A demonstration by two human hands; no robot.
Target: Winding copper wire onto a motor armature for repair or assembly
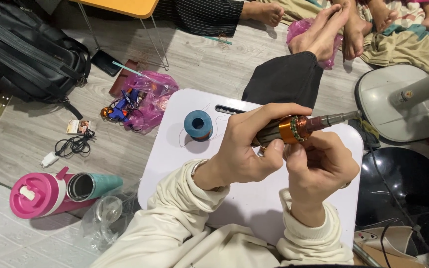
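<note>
Head view, looking down on a small white table (pixel 254 203) at centre frame. The left hand (pixel 247 149) is wrapped closed around the dark body of a motor rotor (pixel 294 128), fingers over the top and thumb pressed beneath near the orange collar. The rotor is held clear above the table, roughly level, its copper winding just right of the collar and its steel shaft pointing toward the right of the frame. The right hand (pixel 319 166) is curled in a narrow pinch directly under the winding, fingertips touching the collar's edge; whether a wire runs between the fingers cannot be told.

The step in hand appears to be fine work on the winding at the collar. Judged from the grip, the next move calls for a steady hold by the left hand and small, precise finger motions from the right.

A blue wire spool (pixel 198 125) stands on the table, left of the hands and apart from them. On the floor at lower left lie a pink bottle (pixel 38 194) and a teal tumbler (pixel 93 185); a pink plastic bag (pixel 147 99) of small parts lies at upper left.
</note>
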